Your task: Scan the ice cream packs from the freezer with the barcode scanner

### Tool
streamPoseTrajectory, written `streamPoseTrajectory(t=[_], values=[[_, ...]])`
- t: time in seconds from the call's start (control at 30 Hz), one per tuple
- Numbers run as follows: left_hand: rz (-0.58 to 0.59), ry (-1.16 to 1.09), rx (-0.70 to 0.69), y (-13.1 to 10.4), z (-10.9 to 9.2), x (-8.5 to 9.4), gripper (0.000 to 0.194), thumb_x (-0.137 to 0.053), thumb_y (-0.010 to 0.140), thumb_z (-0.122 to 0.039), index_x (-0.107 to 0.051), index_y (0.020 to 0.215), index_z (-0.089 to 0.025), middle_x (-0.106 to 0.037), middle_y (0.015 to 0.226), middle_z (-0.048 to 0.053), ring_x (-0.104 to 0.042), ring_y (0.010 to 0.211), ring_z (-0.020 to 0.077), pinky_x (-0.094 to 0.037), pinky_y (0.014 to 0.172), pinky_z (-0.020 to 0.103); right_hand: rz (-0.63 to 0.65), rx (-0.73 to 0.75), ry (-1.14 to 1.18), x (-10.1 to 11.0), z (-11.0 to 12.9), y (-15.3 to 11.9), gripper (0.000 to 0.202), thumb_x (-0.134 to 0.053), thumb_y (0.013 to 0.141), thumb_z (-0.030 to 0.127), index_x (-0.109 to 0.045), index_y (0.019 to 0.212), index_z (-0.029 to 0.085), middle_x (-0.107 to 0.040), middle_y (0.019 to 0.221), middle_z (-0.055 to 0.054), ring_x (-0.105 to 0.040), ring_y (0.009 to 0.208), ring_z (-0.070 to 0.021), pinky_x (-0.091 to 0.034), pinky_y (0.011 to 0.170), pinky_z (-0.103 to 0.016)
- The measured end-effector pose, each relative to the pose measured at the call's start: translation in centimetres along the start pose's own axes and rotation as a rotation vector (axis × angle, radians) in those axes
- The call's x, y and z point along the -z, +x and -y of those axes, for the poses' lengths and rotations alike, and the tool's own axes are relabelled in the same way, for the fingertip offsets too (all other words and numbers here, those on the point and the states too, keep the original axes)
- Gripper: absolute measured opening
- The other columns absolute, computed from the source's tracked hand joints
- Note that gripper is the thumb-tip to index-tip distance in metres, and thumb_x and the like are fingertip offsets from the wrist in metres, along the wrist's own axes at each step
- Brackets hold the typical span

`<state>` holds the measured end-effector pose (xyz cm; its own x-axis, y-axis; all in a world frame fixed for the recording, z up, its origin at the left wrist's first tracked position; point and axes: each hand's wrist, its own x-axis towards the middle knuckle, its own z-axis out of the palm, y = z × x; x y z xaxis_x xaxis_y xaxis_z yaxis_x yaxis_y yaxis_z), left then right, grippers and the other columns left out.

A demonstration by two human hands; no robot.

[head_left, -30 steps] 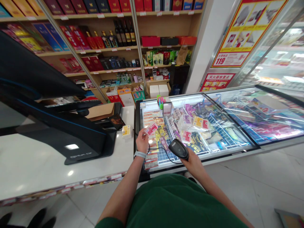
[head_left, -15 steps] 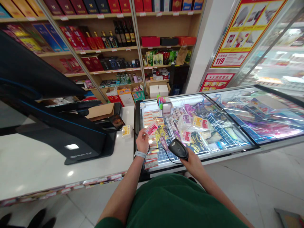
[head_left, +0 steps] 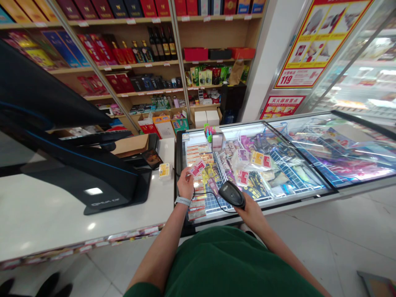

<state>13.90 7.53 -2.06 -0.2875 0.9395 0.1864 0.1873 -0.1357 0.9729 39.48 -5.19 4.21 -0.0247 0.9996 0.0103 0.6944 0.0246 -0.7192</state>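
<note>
My left hand [head_left: 185, 185] pinches a small red-and-white packet [head_left: 198, 167] above the left end of the glass-topped freezer [head_left: 303, 193]. To the right, my right hand [head_left: 250, 209] is wrapped round a black handheld scanner [head_left: 232, 194], its head pointing up and left toward the packet. The scanner's cable [head_left: 216, 198] loops past my left wrist. On the glass beyond the scanner lie plastic-wrapped packs with purple, yellow and red labels, one of them a red-labelled pack [head_left: 243, 177]. A yellow-labelled pack [head_left: 165, 170] sits on the white counter [head_left: 123, 218], left of my left hand.
A large black monitor stand [head_left: 93, 165] rises from the counter on the left. Behind it is a brown cardboard box [head_left: 131, 144]. Shelves [head_left: 148, 64] with boxes and bottles stand at the back. A colourful item [head_left: 210, 133] is at the freezer's far edge.
The red-and-white packet has tilted slightly in my left hand. The scanner has shifted a little to the left with my right hand.
</note>
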Motion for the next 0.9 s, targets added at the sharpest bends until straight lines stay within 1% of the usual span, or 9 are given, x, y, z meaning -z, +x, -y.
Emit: streamPoseTrajectory(t=[0.2,0.37,0.7,0.9], values=[[-0.011,-0.005,-0.008,0.02,0.26,-0.01,0.040,-0.061,0.080,-0.024,-0.058,0.119,-0.022,-0.069,0.100,0.004,-0.068,0.083,0.0155,-0.055,0.080,0.031,-0.020,0.002,0.020,0.07,0.11,-0.01,0.026,-0.053,0.079,0.026,-0.055,0.103,0.017,-0.065,0.095,-0.009,-0.062,0.089,-0.0246,-0.048,0.076,-0.033],[-0.022,0.010,-0.018,0.01,0.58,0.01,0.040,-0.062,0.080,-0.024,-0.059,0.119,-0.022,-0.069,0.102,0.004,-0.068,0.087,0.0160,-0.055,0.083,0.032,-0.022,-0.006,0.025,0.10,0.22,-0.04,0.027,-0.054,0.079,0.027,-0.056,0.104,0.017,-0.065,0.097,-0.010,-0.063,0.089,-0.0245,-0.047,0.075,-0.033],[-0.004,0.010,-0.005,-0.07,0.51,-0.02,0.041,-0.061,0.080,-0.021,-0.057,0.121,-0.022,-0.069,0.102,0.005,-0.068,0.085,0.0160,-0.055,0.082,0.031,-0.019,-0.011,0.021,0.13,0.14,-0.17,0.027,-0.054,0.079,0.027,-0.055,0.104,0.018,-0.065,0.097,-0.009,-0.062,0.089,-0.0242,-0.047,0.075,-0.032],[-0.008,-0.034,0.004,-0.16,0.46,-0.07,0.042,-0.063,0.078,-0.021,-0.059,0.120,-0.022,-0.069,0.101,0.005,-0.068,0.084,0.0159,-0.055,0.082,0.032,-0.009,-0.010,0.028,0.15,0.11,-0.20,0.023,-0.054,0.080,0.027,-0.054,0.101,0.018,-0.064,0.095,-0.009,-0.061,0.089,-0.0239,-0.046,0.076,-0.033]])
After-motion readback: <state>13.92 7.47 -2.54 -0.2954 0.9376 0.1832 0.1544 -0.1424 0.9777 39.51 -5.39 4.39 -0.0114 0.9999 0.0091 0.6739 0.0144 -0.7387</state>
